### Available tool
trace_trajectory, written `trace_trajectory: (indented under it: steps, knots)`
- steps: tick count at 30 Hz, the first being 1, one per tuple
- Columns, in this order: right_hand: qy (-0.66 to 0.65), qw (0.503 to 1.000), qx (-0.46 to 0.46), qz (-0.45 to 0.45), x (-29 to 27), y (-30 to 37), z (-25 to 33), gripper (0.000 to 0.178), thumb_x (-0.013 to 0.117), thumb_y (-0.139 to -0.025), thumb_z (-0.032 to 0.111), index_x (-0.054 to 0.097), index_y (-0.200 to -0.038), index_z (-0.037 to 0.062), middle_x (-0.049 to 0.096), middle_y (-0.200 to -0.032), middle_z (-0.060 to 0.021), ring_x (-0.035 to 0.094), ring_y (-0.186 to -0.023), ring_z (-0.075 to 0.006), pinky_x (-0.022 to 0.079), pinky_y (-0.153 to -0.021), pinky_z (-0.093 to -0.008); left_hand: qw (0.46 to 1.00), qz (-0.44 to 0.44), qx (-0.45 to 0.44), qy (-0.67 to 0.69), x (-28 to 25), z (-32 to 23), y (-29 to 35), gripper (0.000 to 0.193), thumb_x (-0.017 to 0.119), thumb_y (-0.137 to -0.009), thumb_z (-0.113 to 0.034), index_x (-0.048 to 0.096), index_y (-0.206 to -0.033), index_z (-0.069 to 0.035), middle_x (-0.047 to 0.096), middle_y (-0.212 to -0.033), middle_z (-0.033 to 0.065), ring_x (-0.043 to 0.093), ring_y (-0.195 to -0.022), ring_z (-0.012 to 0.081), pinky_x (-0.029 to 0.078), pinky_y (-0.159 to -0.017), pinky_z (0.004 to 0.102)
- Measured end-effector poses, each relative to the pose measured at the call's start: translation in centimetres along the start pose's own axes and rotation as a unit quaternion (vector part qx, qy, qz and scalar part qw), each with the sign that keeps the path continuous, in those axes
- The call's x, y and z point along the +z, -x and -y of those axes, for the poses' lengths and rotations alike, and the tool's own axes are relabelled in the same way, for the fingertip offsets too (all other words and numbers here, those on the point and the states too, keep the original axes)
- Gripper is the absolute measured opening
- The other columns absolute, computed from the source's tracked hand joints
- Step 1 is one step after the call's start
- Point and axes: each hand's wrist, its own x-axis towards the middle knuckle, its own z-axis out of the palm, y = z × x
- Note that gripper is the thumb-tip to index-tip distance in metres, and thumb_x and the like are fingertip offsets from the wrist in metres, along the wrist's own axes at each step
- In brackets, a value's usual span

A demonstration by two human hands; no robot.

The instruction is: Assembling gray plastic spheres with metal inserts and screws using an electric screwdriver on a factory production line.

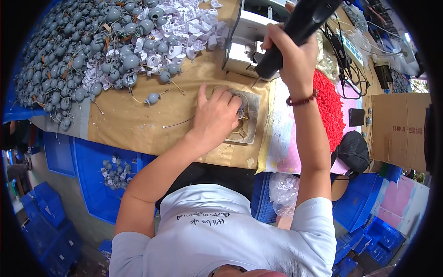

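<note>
My left hand [215, 113] rests on a metal fixture plate [251, 99], its fingers curled together over a small grey rounded part [241, 110]. That part is mostly hidden under the fingers. A thin wire [177, 122] trails out to the left of the hand. My right hand [297, 55] is wrapped round a black electric screwdriver [302, 30], held tilted, with its bit pointing down toward the left. The bit end is above the bench, between the plate and a white box-shaped machine [237, 59], which looks like a screw feeder.
A big heap of grey ball-shaped parts with wires [60, 69] lies at left, beside white plastic pieces [196, 32]. Small red pieces [326, 111] are piled at right, near a black bag [353, 152], black cables [344, 69] and a cardboard box [399, 131]. Blue bins [94, 184] stand below the bench.
</note>
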Motion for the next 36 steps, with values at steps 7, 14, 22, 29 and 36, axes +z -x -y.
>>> trace_trajectory:
  steps: [7,14,22,29,36]
  knots:
    - [-0.054,0.998,-0.022,0.021,1.7,7.0,1.3,0.065,0.072,-0.080,-0.009,0.044,-0.138,-0.0050,0.068,-0.083,-0.0027,0.065,-0.075,-0.0098,0.053,-0.069,-0.0263,1.000,-0.025,0.017,-0.001,0.3,0.2,0.1,0.028,0.072,-0.075,-0.014,0.062,-0.101,-0.009,0.061,-0.100,0.0092,0.058,-0.116,0.0271,0.034,-0.105,0.0642]
    - [0.012,0.998,-0.041,0.046,2.0,8.4,0.8,0.075,0.062,-0.084,-0.013,0.025,-0.149,-0.0040,0.063,-0.078,-0.0070,0.064,-0.071,-0.0145,0.053,-0.069,-0.0285,0.999,-0.044,0.009,-0.003,0.6,0.2,-0.2,0.023,0.070,-0.075,-0.014,0.064,-0.097,-0.011,0.059,-0.095,0.0065,0.058,-0.112,0.0250,0.034,-0.105,0.0653]
    - [-0.008,0.990,-0.082,0.112,0.6,10.4,-0.9,0.078,0.064,-0.084,-0.008,0.022,-0.148,0.0042,0.058,-0.082,-0.0087,0.061,-0.071,-0.0166,0.052,-0.066,-0.0293,0.998,-0.044,0.011,0.049,0.4,0.5,-0.1,0.024,0.071,-0.075,-0.012,0.060,-0.097,-0.011,0.059,-0.099,0.0078,0.057,-0.117,0.0273,0.032,-0.104,0.0726]
    - [0.092,0.972,-0.158,0.147,1.0,10.3,-0.8,0.079,0.068,-0.083,-0.005,0.024,-0.148,0.0040,0.060,-0.083,-0.0067,0.059,-0.071,-0.0133,0.049,-0.067,-0.0272,0.996,-0.042,-0.002,0.078,0.1,0.5,-0.2,0.024,0.071,-0.076,-0.012,0.059,-0.097,-0.011,0.059,-0.100,0.0078,0.058,-0.114,0.0275,0.033,-0.102,0.0719]
    - [0.117,0.975,-0.143,0.125,1.1,10.3,-0.9,0.076,0.069,-0.082,-0.004,0.027,-0.146,-0.0016,0.061,-0.081,-0.0049,0.058,-0.068,-0.0120,0.048,-0.066,-0.0254,0.995,-0.026,-0.015,0.096,-0.1,0.5,-0.2,0.027,0.072,-0.077,-0.013,0.059,-0.100,-0.011,0.058,-0.102,0.0078,0.057,-0.114,0.0279,0.033,-0.105,0.0678]
